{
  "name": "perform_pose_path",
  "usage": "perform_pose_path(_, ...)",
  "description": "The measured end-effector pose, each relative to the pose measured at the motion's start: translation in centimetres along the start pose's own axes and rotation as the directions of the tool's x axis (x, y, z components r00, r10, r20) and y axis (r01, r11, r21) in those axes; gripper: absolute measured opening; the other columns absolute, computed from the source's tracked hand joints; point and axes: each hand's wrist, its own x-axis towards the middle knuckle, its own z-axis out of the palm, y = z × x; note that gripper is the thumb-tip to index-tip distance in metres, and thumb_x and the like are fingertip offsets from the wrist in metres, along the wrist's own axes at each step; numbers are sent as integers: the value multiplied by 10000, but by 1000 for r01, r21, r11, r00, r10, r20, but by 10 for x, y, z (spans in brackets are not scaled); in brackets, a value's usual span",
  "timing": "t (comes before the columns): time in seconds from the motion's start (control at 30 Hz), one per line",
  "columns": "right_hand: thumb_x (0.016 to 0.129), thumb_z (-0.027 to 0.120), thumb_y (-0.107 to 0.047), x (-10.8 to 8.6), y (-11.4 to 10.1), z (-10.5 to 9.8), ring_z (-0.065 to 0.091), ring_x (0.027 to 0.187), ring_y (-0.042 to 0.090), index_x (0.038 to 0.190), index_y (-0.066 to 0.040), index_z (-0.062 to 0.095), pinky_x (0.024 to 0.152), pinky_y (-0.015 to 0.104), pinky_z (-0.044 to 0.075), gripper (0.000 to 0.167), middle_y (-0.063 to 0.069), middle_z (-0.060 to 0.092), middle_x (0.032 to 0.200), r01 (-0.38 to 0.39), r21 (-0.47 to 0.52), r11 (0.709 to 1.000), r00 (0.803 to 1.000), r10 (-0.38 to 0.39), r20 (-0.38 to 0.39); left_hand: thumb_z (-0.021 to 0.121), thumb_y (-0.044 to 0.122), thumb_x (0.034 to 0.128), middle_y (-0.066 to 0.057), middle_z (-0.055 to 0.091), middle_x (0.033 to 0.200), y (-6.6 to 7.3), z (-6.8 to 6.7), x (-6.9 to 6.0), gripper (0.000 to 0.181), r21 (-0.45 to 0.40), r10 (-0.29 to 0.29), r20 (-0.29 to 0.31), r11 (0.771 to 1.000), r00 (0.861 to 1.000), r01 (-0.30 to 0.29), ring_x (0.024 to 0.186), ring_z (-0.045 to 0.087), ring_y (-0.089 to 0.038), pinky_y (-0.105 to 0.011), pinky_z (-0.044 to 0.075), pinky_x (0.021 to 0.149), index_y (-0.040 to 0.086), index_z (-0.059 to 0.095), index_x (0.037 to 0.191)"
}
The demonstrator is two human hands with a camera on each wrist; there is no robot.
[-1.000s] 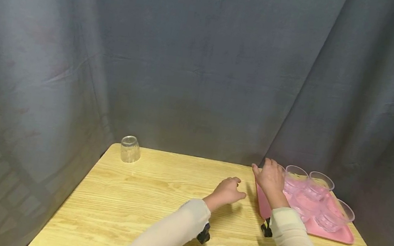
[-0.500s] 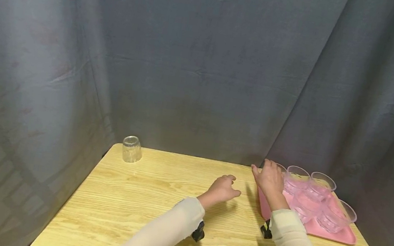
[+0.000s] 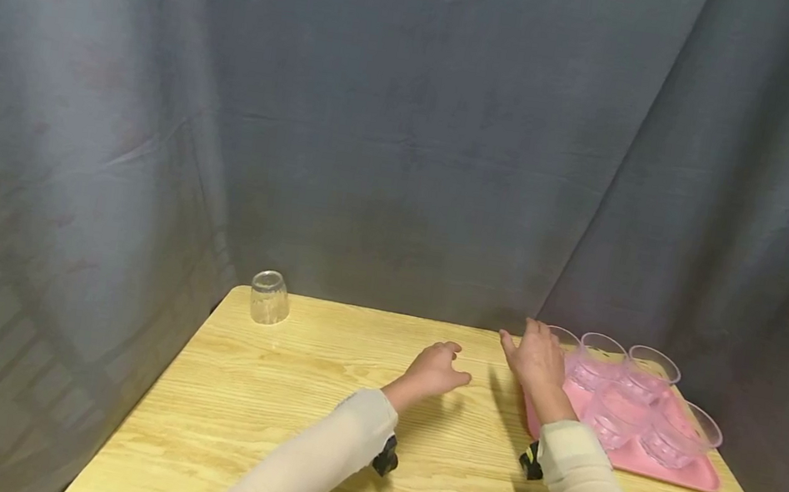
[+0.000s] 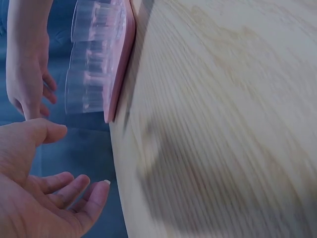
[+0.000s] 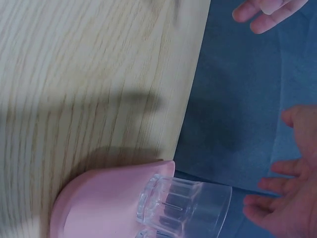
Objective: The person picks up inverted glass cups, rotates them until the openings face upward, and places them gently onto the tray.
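A pink tray (image 3: 699, 476) on the right side of the table carries several clear plastic cups, standing upright. My right hand (image 3: 537, 363) hovers over the tray's left side with fingers spread. In the right wrist view a gap separates that hand (image 5: 294, 191) from the closest cup (image 5: 185, 203). Over bare wood left of the tray is my left hand (image 3: 432, 369), loosely spread and holding nothing, as the left wrist view of the hand (image 4: 54, 193) also shows. At the far left corner a clear tumbler (image 3: 269, 300) sits, seemingly upside down.
The wooden table (image 3: 282, 398) has its back edge close to a grey curtain (image 3: 407, 155), which also hangs on both sides. A front cup (image 3: 681, 438) sits close to the tray's right edge. Both wrists carry small black cameras.
My left hand has drifted left, away from the tray. The right hand has shifted slightly left relative to the tray. The head view has turned a little left; tray, cups and tumbler stay put.
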Motion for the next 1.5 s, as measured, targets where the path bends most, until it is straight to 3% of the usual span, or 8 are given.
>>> perform_pose_path(0.63,994,570,-388,-6,-13,6,395,1343,549,1423,137,428,1135,623,314,693,367,402,1470,58,8,998,998,-58,-21,635,350,966,-114,584,1414,-22,-36,-5,600,37,8,-32,999,999,-7,1263,577,-293,-436,499,1026,57,495,1472)
perform_pose_path(0.93,999,566,-402,-7,-20,8,365,1370,546,1442,120,416,1140,639,302,700,360,379,1495,65,22,998,998,-66,9,648,352,967,-114,571,1441,-37,-49,-7,604,56,26,-63,998,998,-23,1298,557,-307,-443,490,1043,36,504,1462)
perform_pose_path(1.5,989,578,-408,-8,-31,13,396,1349,533,1435,113,432,1130,630,319,702,347,396,1491,85,21,996,996,-85,-4,647,351,965,-135,525,1484,-55,-73,-14,619,34,-6,-87,999,996,9,1333,521,-337,-475,466,1069,39,488,1475)
